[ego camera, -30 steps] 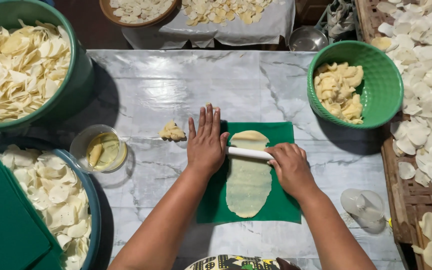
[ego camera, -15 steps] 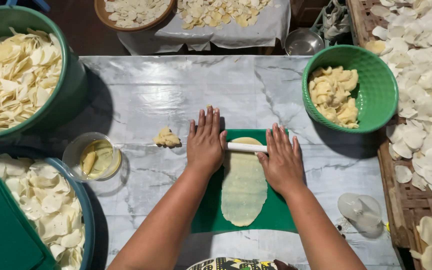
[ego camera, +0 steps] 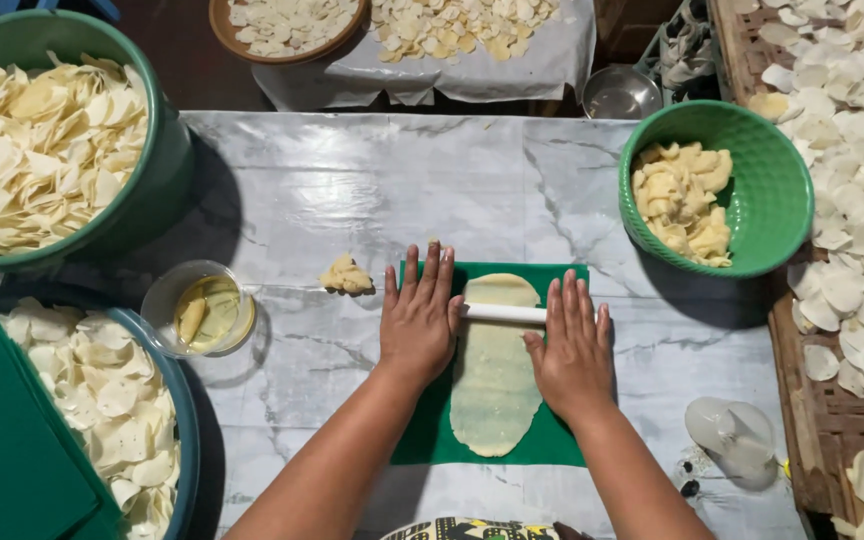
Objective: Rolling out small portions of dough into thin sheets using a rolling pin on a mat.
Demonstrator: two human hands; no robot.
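Observation:
A long oval sheet of pale dough (ego camera: 495,385) lies on a green mat (ego camera: 426,430) on the marble-patterned table (ego camera: 352,190). A thin white rolling pin (ego camera: 502,313) crosses the dough near its far end. My left hand (ego camera: 419,318) lies flat with fingers spread on the pin's left end. My right hand (ego camera: 572,350) lies flat on its right end. Both palms press down on the pin rather than grip it.
A small dough lump (ego camera: 346,275) and a clear cup of yellow liquid (ego camera: 202,310) sit left of the mat. A green bowl of dough pieces (ego camera: 782,180) stands far right. Bowls of pale chips (ego camera: 32,150) are at left. A woven tray of discs (ego camera: 852,200) runs along the right.
Both hands and the rolling pin have moved away from me, from the middle of the dough to near its far end. The dough sheet looks longer and flatter.

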